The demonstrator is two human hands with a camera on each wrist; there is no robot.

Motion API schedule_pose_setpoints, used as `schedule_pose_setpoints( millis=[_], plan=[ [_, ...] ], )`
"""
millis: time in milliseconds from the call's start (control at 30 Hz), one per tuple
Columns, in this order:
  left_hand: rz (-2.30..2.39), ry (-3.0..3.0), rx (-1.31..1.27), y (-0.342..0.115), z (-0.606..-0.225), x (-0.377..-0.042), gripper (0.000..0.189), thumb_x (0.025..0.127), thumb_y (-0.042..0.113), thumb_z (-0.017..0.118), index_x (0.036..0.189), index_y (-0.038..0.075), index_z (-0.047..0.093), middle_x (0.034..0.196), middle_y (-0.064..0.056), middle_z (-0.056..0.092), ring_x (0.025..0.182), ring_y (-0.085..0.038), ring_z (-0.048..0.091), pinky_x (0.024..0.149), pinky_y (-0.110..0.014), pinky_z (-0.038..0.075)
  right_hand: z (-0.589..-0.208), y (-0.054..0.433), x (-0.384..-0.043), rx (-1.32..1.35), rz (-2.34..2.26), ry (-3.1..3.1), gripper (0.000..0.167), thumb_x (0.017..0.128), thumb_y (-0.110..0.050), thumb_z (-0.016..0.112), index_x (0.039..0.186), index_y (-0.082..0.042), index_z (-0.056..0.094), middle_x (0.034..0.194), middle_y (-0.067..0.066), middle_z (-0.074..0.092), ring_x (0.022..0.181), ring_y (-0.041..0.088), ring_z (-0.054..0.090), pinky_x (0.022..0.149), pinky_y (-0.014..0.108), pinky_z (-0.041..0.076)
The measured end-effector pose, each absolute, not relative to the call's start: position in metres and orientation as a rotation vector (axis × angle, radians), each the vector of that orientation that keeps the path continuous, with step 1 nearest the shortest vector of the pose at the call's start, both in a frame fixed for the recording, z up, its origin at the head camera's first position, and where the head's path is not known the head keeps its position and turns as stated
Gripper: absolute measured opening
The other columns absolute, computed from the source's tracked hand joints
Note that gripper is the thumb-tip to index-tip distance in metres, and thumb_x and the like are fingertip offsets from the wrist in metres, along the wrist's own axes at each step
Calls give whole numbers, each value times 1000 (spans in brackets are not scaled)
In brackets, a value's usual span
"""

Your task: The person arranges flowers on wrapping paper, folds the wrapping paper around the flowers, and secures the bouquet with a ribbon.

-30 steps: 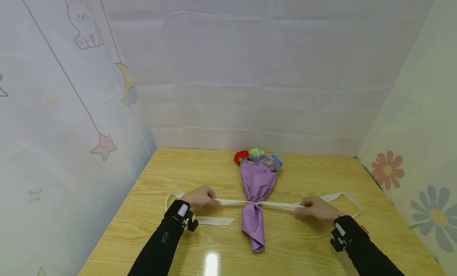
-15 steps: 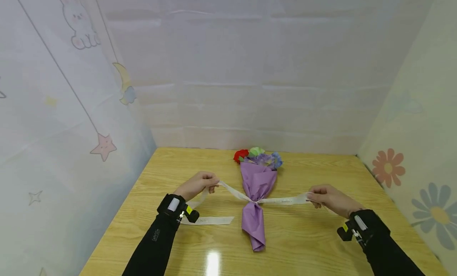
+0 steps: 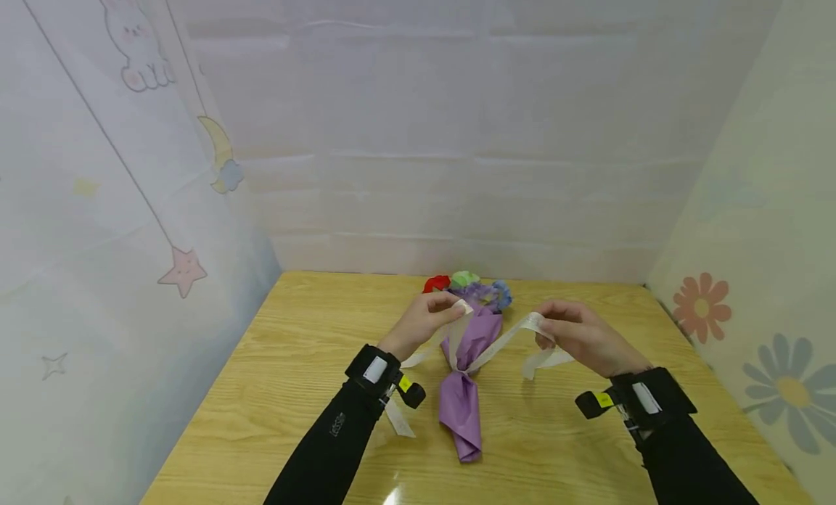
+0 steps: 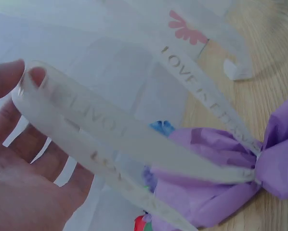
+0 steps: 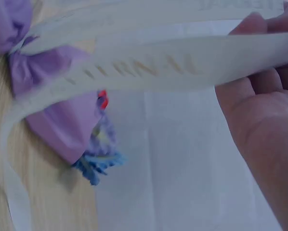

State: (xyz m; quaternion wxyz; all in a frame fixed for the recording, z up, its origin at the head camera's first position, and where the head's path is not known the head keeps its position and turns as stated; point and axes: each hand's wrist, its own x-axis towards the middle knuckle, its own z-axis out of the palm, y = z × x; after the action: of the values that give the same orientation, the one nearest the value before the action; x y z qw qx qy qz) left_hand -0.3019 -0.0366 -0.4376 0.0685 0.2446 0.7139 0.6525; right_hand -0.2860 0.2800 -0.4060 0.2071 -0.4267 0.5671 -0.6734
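A bouquet in purple wrapping (image 3: 460,411) lies on the table with red, green, purple and blue flowers (image 3: 480,294) at its far end. Round its narrow waist a white ribbon (image 3: 499,343) with printed lettering is tied. My left hand (image 3: 424,322) pinches one side of the ribbon, raised above the wrapping; in the left wrist view the ribbon (image 4: 100,120) folds over a fingertip into a loop. On the other side my right hand (image 3: 584,334) pinches the second length, its tail hanging below the fingers. In the right wrist view the lettering on that ribbon (image 5: 149,67) shows.
The bouquet rests on a wooden table (image 3: 294,440). A pale cloth wall (image 3: 392,200) stands behind it, with printed cloth sides at left and right. One ribbon tail (image 3: 400,420) reaches the tabletop beside the left wrist.
Both hands have risen from near the table and come inward toward the bouquet, still holding the ribbon. Its two sides, stretched flat outward before, now slant upward from the waist.
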Motion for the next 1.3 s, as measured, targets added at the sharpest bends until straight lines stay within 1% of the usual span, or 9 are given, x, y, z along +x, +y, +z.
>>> schedule_pose_setpoints(
  millis=[167, 300, 433, 667, 900, 1000, 1133, 1200, 1300],
  plan=[
    [1932, 2247, 755, -24, -441, -301, 26, 102, 12, 62, 124, -2, 68, 111, -11, 70, 97, -14, 63, 79, -24, 49, -389, 271, -273, -1159, -1894, 1729, 30, 106, 6, 42, 124, -2, 64, 98, 3, 61, 82, 22, 51, 77, 32, 47],
    [1846, 2394, 792, -15, -445, -301, 26, 101, 5, 62, 126, -3, 62, 114, -15, 69, 96, -13, 63, 82, -23, 49, -371, 253, -262, -1014, -1755, 2159, 19, 106, -9, 55, 120, -2, 65, 93, 7, 62, 82, 25, 56, 78, 33, 49],
    [1876, 2348, 836, -5, -448, -301, 27, 96, -1, 65, 121, -3, 54, 107, -21, 72, 91, -14, 66, 79, -25, 51, -355, 225, -262, -941, -1613, 2406, 22, 102, -22, 64, 115, -4, 68, 91, 12, 63, 80, 30, 59, 78, 38, 50],
    [1954, 2113, 776, -2, -458, -296, 30, 98, 0, 61, 127, -4, 60, 116, -20, 72, 101, -17, 70, 85, -30, 55, -354, 193, -293, -890, -1511, 2665, 21, 100, -26, 68, 105, -6, 73, 97, 14, 70, 85, 23, 63, 76, 35, 51],
    [2086, 1834, 664, -11, -468, -289, 59, 97, -1, 50, 153, 3, 33, 99, -5, 72, 91, -12, 67, 83, -30, 50, -394, 184, -329, -768, -1477, 2782, 19, 99, -19, 69, 100, 0, 72, 94, 14, 70, 84, 26, 62, 72, 36, 50],
    [2111, 1824, 654, -11, -471, -290, 73, 99, -1, 58, 160, 7, 19, 90, 0, 72, 83, -10, 67, 78, -27, 50, -414, 183, -333, -756, -1383, 2869, 24, 99, -18, 67, 111, 2, 71, 105, 18, 71, 97, 33, 66, 82, 44, 54],
    [2181, 1866, 542, -8, -476, -292, 98, 95, -5, 66, 164, 16, 1, 103, -8, 72, 88, -15, 69, 79, -26, 53, -433, 187, -324, -747, -1366, 2908, 32, 102, -12, 59, 127, 7, 65, 123, 24, 66, 115, 41, 61, 94, 55, 50],
    [2192, 1942, 488, -8, -478, -294, 96, 93, -4, 70, 164, 16, 9, 115, -12, 67, 95, -19, 68, 80, -25, 54, -437, 190, -317, -723, -1416, 2870, 31, 104, -15, 57, 126, 6, 66, 123, 23, 66, 116, 41, 60, 95, 56, 49],
    [2178, 2061, 434, -9, -480, -295, 70, 92, 1, 73, 154, 10, 41, 125, -12, 59, 102, -23, 66, 81, -27, 54, -438, 193, -304, -694, -1447, 2751, 36, 105, -28, 59, 124, 1, 68, 121, 17, 68, 114, 36, 62, 94, 54, 50]
  ],
)
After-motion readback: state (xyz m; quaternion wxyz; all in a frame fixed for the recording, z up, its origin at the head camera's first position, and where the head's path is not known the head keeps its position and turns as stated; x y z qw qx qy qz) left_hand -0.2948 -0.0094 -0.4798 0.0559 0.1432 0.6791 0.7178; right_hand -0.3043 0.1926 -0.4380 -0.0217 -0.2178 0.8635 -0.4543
